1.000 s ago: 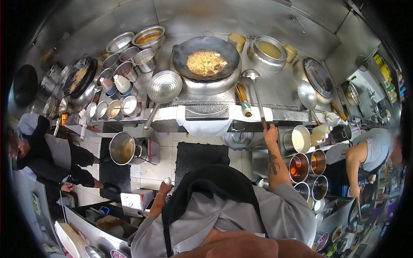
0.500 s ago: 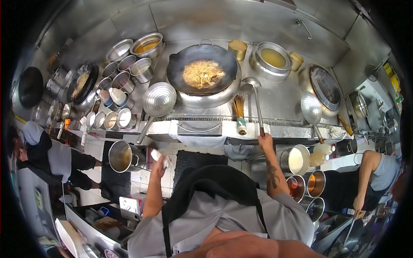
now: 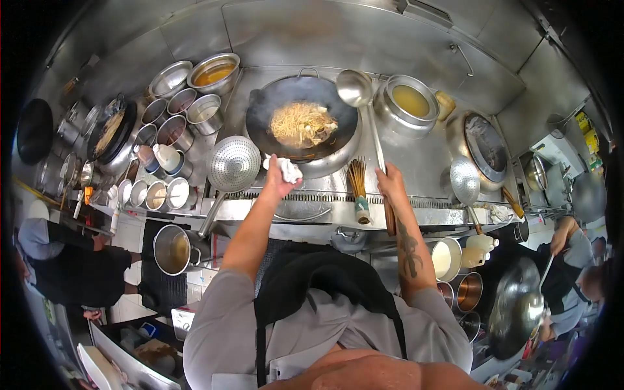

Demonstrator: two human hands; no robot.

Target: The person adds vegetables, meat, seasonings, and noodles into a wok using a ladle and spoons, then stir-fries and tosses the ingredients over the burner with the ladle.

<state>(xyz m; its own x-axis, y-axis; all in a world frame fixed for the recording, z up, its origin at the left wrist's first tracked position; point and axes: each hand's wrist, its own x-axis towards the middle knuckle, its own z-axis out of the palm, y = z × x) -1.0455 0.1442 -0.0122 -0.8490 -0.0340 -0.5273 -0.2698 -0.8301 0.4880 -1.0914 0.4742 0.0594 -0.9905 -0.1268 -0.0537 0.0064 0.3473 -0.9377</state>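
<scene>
A black wok sits on the burner in front of me, with steaming noodles in its middle. My left hand is closed on a crumpled white cloth, close to the wok's near rim; whether the cloth touches the rim I cannot tell. In my right hand is a long-handled ladle, gripped partway along the handle. Its bowl is raised beside the wok's far right edge. A bamboo brush lies between my hands on the counter's front edge, and a perforated skimmer rests left of the wok.
A pot of yellowish liquid stands to the right, near a second skimmer. Metal containers and squeeze bottles crowd the left. Co-workers are at both sides; a large wok is near the one on the right.
My left hand has risen with the cloth from below the counter to the wok's near rim. The ladle has lifted off the counter, its bowl moving up and left.
</scene>
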